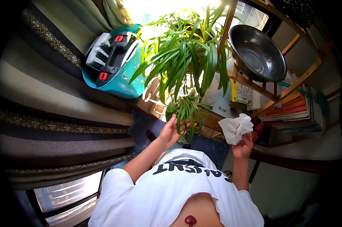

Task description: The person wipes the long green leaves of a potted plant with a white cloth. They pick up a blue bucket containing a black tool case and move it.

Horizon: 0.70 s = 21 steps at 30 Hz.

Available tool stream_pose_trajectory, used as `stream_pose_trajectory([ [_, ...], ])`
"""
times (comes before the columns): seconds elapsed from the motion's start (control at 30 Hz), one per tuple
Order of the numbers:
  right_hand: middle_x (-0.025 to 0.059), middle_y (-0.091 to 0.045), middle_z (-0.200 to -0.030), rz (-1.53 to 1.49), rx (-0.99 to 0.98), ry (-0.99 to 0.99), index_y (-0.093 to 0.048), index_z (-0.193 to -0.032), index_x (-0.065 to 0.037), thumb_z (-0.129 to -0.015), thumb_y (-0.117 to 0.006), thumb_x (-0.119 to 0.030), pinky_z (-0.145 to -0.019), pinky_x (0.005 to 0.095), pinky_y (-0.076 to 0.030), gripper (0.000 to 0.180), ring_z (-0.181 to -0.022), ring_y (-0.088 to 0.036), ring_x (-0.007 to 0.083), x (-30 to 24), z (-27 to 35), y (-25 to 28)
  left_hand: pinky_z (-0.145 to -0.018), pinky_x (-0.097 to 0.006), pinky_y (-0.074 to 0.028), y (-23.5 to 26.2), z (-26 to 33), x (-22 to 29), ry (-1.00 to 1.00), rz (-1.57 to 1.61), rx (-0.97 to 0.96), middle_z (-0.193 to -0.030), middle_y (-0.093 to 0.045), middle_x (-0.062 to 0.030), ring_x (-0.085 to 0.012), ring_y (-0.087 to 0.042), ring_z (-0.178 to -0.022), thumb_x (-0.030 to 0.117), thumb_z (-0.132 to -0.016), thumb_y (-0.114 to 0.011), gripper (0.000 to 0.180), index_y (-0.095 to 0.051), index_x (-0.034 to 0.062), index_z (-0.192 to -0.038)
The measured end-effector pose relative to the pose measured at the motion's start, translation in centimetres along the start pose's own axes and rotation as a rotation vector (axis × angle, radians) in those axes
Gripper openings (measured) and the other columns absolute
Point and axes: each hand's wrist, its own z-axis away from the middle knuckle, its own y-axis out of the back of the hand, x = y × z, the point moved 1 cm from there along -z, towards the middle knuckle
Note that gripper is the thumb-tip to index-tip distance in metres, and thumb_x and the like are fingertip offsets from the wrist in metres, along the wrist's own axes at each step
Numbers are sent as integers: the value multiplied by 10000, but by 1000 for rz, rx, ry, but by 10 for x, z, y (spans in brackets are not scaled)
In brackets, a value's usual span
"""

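A spider plant (186, 56) with long green leaves spills down at the top centre. From it hangs a smaller plantlet (190, 113), level with my hands. My left hand (170, 132) reaches in at the plantlet's left side, thumb up and apart from the fingers. Its fingers extend among the leaves, which partly cover them. To the right, my right hand (243, 145) is raised with its fingers closed on a crumpled white tissue (237, 128). The tissue is apart from the leaves.
A turquoise tub (129, 83) holding a black case with red latches stands left of the plant. A metal basin (258, 53) rests on a wooden rack (269, 94) at right, above stacked books and papers (292, 109). Striped curtains (61, 109) hang along the left.
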Motion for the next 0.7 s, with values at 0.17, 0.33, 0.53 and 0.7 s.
stream_pose_trajectory([
  [0.17,70,-529,-1247,-203,63,-42,-443,-1323,-108,-743,-608,-47,-1016,444,-392,607,-1173,-496,265,17,-7,-11,-918,-312,-416,27,25,25,-260,-282,244,-1149,-571,-78,-188,-549,-1091,278,-975,-440,336,-479,48,-1217],
  [0.33,98,-530,-1252,-227,7,-94,-453,-1308,-84,-767,-627,-73,-987,471,-418,568,-1158,-510,292,19,-27,-31,-900,-258,-450,-9,43,69,-853,-539,271,-1046,-587,-71,-127,-579,-973,13,-912,-507,148,-568,-9,-1044],
  [0.53,156,-544,-1213,-190,-86,-74,-440,-1292,-45,-779,-631,-84,-944,479,-454,549,-1088,-550,352,41,-38,-50,-822,-238,-434,-48,58,162,-1287,-750,225,-989,-540,-73,-119,-539,-889,-28,-891,-499,124,-580,-4,-983],
  [0.7,166,-510,-1261,-201,-13,-14,-423,-1311,-59,-766,-645,-102,-950,489,-444,590,-1120,-526,363,56,-42,-78,-889,-271,-427,-35,11,223,-1077,-666,152,-1031,-581,-58,-122,-554,-973,13,-891,-511,190,-573,11,-1070],
])
